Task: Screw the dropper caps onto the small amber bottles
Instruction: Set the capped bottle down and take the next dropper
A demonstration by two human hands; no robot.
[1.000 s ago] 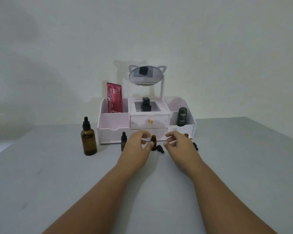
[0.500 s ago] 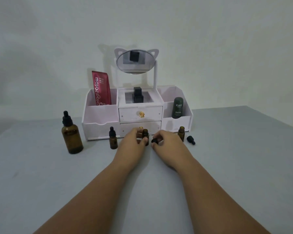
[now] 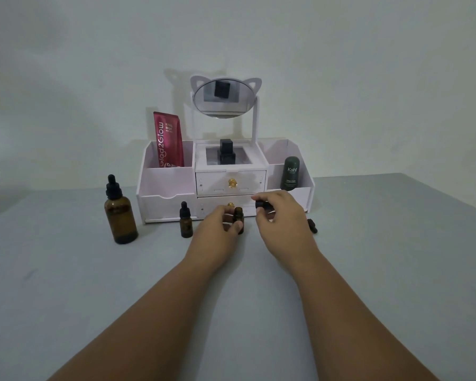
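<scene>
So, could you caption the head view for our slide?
Left hand steadies an open amber bottle; right hand brings its dropper cap.

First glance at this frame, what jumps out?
Two bare forearms reach up the middle: the left hand steadies an open small amber bottle on the grey table, the right hand pinches a black dropper cap just beside it. Behind stands a white organizer with a cat-ear mirror.

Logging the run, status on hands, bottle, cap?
Left hand gripping the uncapped amber bottle upright on the table. Right hand pinching a dropper cap up and right of its mouth, not yet on. Nothing between them.
</scene>
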